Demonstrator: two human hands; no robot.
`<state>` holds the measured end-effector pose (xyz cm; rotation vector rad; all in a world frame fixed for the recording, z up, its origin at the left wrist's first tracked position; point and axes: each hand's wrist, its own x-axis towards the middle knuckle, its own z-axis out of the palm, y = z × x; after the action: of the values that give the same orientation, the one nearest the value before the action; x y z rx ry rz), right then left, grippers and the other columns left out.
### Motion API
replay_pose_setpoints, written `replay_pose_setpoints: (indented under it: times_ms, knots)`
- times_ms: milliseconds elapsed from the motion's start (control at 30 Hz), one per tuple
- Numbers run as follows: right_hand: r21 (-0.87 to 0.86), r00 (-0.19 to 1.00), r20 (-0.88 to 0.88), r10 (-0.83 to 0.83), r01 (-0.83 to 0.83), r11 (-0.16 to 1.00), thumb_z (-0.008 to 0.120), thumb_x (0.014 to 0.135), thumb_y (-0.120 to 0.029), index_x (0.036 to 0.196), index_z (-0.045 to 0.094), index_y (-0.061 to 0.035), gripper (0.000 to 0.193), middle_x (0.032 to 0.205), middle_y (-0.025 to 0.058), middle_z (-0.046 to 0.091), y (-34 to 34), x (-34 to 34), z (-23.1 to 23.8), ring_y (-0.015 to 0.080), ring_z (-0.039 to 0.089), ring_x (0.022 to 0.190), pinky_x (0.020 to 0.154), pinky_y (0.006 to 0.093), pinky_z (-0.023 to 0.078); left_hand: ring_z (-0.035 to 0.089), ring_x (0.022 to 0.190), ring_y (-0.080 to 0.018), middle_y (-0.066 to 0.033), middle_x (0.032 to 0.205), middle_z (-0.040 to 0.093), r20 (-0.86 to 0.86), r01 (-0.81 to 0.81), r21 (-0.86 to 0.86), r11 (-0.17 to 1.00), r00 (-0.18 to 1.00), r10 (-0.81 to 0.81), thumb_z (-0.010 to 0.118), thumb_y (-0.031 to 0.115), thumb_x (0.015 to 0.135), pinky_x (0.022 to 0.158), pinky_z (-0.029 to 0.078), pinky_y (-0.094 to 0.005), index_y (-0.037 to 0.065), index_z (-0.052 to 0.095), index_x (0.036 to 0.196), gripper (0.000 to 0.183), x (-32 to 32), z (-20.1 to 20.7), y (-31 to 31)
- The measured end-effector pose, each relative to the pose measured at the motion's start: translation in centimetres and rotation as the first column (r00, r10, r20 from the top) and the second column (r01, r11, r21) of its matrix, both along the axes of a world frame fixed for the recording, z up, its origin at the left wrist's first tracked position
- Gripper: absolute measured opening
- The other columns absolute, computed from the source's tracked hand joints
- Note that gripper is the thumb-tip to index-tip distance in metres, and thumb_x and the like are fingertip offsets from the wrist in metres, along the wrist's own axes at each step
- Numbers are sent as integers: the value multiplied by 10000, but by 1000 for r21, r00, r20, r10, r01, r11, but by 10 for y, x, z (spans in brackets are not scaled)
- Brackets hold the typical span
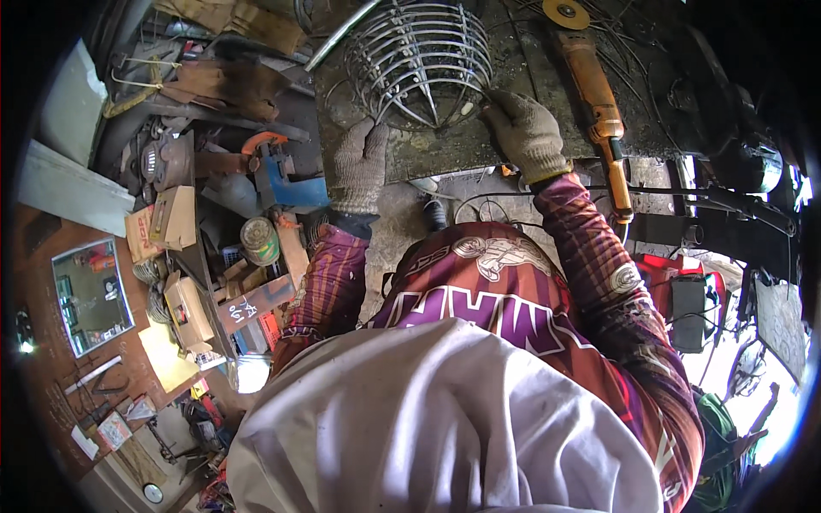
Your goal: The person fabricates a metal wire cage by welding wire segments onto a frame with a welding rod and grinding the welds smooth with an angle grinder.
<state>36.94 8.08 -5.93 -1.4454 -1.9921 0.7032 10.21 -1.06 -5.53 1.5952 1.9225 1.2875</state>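
Observation:
A curved metal wire cage [419,60], made of several bowed bars welded across ribs, lies on the dark, worn workbench [436,152]. Its ribs come together in a point on the side toward me. My left hand [357,167], in a grey knitted glove, has its fingers closed at the cage's left near edge. At the right edge, my right hand [526,132] in a matching glove pinches the rim with thumb and fingers. The fingertips of both hands are partly hidden by the gloves' bulk and the wires. A small pale bit [467,109] rests by the cage's near rim.
An orange angle grinder [592,85] with a yellowish disc [566,12] lies right of my right hand. A metal tube [342,34] slants beside the cage's far left. Cables [633,68] cross the bench's right side. Left stand a blue metal tool [291,181], boxes [174,218] and a mirror [92,295].

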Motion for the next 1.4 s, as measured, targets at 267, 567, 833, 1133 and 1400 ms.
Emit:
replay_pose_setpoints:
  times_ms: [267,567,833,1133,1400]
  knots:
    - [75,996,13,-91,90,993,670,931,-390,1180,752,-140,362,1072,158,748,-4,-5,0,369,690,1039,906,448,539,710,951,-235,-151,1066,749,83,32,-92,995,996,-24,713,239,982,862,542,-353,15,715,1163,288,1,8,1]
    - [158,989,-23,-147,149,976,721,901,-324,1116,775,-131,295,1048,120,760,-3,-2,-10,346,700,1033,916,428,539,714,1044,-231,-153,1176,744,-18,195,70,978,981,-195,675,134,982,921,545,-348,11,698,1192,245,-24,-1,0]
    - [153,980,-112,-164,180,972,722,897,-254,1109,775,-117,257,1044,127,759,-1,-5,-4,338,716,1008,893,419,556,705,1099,-261,-177,1194,733,19,248,-76,966,969,-247,701,112,957,960,534,-358,-1,690,1192,261,-30,-8,10]
    - [158,980,-125,-158,176,972,701,920,-265,1114,768,-110,258,1065,128,756,6,-4,-8,338,705,1036,910,410,549,704,1088,-331,-209,1166,724,-180,121,-73,990,975,-132,716,138,945,957,537,-394,-3,693,1154,254,-14,-16,10]
    - [47,985,-32,-170,171,984,664,936,-337,1133,765,-126,306,1109,135,749,8,-6,-7,341,695,1073,931,419,540,704,1067,-326,-199,1150,725,-177,96,-41,994,979,-102,711,142,949,947,539,-396,4,688,1160,253,-11,-15,8]
